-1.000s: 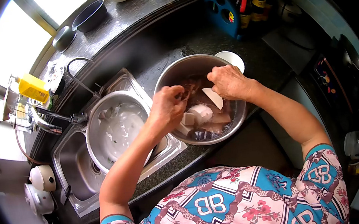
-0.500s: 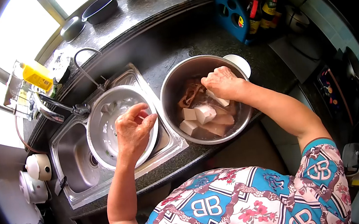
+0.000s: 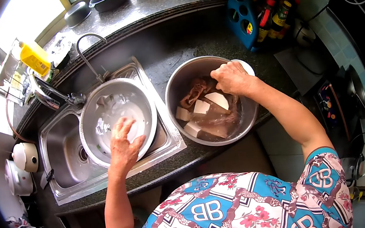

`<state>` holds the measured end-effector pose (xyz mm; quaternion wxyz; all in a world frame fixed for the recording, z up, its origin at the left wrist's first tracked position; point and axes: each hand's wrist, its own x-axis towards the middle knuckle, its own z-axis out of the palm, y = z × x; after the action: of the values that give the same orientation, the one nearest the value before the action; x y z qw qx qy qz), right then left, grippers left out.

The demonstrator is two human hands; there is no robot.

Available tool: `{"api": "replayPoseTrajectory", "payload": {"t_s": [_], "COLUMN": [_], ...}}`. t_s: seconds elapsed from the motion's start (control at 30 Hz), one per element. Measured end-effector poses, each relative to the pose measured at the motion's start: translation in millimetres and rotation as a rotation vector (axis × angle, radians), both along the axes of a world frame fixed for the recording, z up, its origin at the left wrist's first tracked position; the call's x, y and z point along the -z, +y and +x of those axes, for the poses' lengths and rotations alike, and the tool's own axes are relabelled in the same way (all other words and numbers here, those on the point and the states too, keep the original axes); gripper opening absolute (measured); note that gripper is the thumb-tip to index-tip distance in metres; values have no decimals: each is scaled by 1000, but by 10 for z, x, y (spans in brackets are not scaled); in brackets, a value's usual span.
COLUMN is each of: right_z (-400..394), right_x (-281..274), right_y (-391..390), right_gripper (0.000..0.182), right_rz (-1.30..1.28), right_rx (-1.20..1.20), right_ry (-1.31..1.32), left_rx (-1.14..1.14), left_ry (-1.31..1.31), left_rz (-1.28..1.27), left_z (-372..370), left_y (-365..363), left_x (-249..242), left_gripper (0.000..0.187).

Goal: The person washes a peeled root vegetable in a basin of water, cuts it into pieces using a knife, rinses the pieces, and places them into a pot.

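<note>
My left hand [image 3: 125, 146] is open, its fingers spread over a metal basin [image 3: 86, 137] of water that sits on the sink. Small pale and greenish bits lie in the water. My right hand [image 3: 233, 78] is closed in a fist over the far right side of a deep steel pot [image 3: 176, 128]; what it grips, if anything, is hidden. Brownish liquid fills the pot, with pale cut chunks [image 3: 216, 100] and a ragged brown piece [image 3: 194, 90] that looks like meat or bone.
Left of the basin is the steel sink bowl [image 3: 61, 149], with a tap [image 3: 76, 99] behind. A yellow bottle [image 3: 34, 58] stands near the window. Sauce bottles [image 3: 278, 20] and a blue rack [image 3: 242, 22] are at the back right. A white round object [image 3: 245, 66] sits behind the pot.
My left hand has lowered toward the basin's water and its fingers have spread. My right hand stays closed over the pot, while the pale chunks have shifted in the liquid.
</note>
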<state>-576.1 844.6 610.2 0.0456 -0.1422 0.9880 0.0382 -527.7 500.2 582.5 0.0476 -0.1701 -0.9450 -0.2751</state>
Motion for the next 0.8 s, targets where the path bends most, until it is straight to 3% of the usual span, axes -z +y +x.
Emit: {"api": "replayPoseTrajectory", "payload": {"t_s": [0.07, 0.13, 0.17, 0.23, 0.27, 0.3, 0.37, 0.43, 0.5, 0.53, 0.57, 0.63, 0.7, 0.8], "right_z": [74, 164, 197, 197, 151, 85, -24, -38, -20, 12, 64, 204, 447, 771], "right_x": [-62, -152, -111, 128, 233, 275, 322, 209, -15, -191, -312, -648, -998, -1114], "right_y": [39, -31, -49, -40, -10, 14, 64, 40, 12, 4, 23, 32, -36, 20], "right_gripper": [24, 28, 20, 12, 13, 13, 10, 7, 8, 10, 11, 15, 13, 11], "right_rz": [38, 99, 94, 157, 151, 154, 52, -12, -88, -111, -257, -656, -879, -933], "right_rx": [-1, 7, -13, -88, -98, -97, -92, -46, 27, 69, 45, -30, -41, -17], "right_ry": [-120, -335, -360, -245, -158, -158, 6, -39, 87, 123, 218, 281, 385, 608], "left_rx": [-27, -219, -219, -219, -46, -45, -164, -158, 21, 60, -14, 97, 148, 534], "left_ry": [45, -399, -401, -271, -18, -18, -603, -567, -60, -85, -316, -240, -211, -256], "left_rz": [-75, 377, 379, 276, 22, 25, 655, 549, -60, -4, 150, 159, 593, 1036], "left_z": [23, 52, 63, 79, 63, 70, 111, 99, 102, 97, 113, 174, 287, 230], "left_y": [-93, -156, -191, -295, -391, -359, -270, -351, -428, -460, -483, -575, -608, -742], "left_x": [15, -98, -67, 48, 146, 99, -36, 44, 14, -122, -328, -805, -1126, -1069], "left_gripper": [56, 63, 63, 65, 66, 66, 61, 54, 51, 49, 49, 43, 48, 57]}}
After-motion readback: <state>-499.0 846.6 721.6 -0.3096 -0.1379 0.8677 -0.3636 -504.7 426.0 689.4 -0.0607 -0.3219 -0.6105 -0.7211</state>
